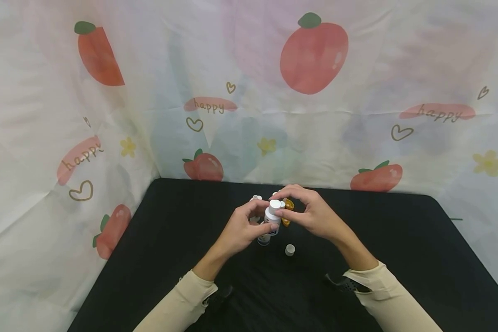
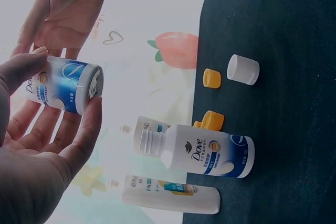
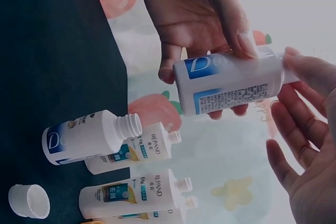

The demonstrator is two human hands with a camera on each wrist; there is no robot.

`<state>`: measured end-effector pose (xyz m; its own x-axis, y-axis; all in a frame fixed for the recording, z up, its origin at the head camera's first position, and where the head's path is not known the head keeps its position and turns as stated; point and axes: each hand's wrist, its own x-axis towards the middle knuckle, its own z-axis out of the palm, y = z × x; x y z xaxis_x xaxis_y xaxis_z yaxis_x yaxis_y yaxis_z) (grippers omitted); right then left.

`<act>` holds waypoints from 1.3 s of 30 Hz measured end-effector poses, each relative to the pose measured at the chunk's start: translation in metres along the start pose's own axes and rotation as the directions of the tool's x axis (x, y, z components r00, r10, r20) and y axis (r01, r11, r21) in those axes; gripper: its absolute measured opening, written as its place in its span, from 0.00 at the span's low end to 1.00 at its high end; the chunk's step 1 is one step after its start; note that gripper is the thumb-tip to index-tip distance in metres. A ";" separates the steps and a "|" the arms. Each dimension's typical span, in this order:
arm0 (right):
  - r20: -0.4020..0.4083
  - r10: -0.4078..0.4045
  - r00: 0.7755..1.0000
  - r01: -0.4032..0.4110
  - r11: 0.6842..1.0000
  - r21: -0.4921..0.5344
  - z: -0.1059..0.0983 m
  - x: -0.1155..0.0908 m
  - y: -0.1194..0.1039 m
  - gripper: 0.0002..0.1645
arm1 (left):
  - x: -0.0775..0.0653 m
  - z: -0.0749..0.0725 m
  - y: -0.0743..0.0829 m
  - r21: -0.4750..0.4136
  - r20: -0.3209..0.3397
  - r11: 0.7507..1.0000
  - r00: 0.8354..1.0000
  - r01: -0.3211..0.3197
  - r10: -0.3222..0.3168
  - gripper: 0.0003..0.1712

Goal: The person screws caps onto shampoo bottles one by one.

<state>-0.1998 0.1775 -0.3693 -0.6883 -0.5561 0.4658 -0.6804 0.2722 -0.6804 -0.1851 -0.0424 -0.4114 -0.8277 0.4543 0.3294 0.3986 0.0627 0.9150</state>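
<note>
My left hand [image 1: 241, 228] grips a white and blue Dove bottle [image 2: 65, 85] round its body, raised over the table. At the bottle's top, my right hand [image 1: 317, 214] pinches the white cap [image 1: 275, 205] between thumb and fingers. The fingers partly cover that cap in the right wrist view. Below the hands stands a second Dove bottle [image 3: 84, 137] with its threaded neck bare. A loose white cap [image 1: 290, 250] lies on the table in front of it.
Several white REPAND bottles [image 3: 128, 195] without caps stand behind the second Dove bottle. Two orange caps [image 2: 212, 78] [image 2: 212, 120] lie close by. The black table [image 1: 182, 221] meets a printed curtain [image 1: 249, 55] at the back and left.
</note>
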 end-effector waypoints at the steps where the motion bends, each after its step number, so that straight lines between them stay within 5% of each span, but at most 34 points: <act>1: -0.003 0.016 1.000 -0.016 1.000 -0.007 0.000 0.000 -0.001 0.20 | 0.000 0.000 0.000 -0.001 -0.001 1.000 1.000 0.001 -0.001 0.25; 16: -0.104 0.025 0.994 -0.028 0.999 -0.026 0.008 0.003 -0.005 0.19 | 0.002 0.005 0.000 -0.001 -0.049 0.999 0.998 -0.035 0.034 0.24; 22: -0.087 0.031 0.996 -0.032 0.999 -0.007 0.005 0.003 -0.007 0.19 | 0.000 0.001 0.003 -0.055 0.005 0.998 1.000 0.017 -0.016 0.28; 29: -0.060 -0.006 0.998 0.006 1.000 0.001 0.002 0.002 -0.005 0.20 | -0.002 -0.004 0.015 -0.097 0.088 0.994 0.994 -0.048 0.057 0.20; 39: -0.089 -0.041 0.995 0.043 0.999 0.027 0.005 0.002 -0.004 0.20 | 0.002 -0.001 0.000 -0.089 0.058 0.996 0.998 -0.027 0.032 0.22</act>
<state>-0.1975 0.1712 -0.3689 -0.6799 -0.4942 0.5417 -0.7025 0.2270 -0.6745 -0.1873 -0.0425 -0.4108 -0.7899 0.5071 0.3448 0.3840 -0.0294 0.9229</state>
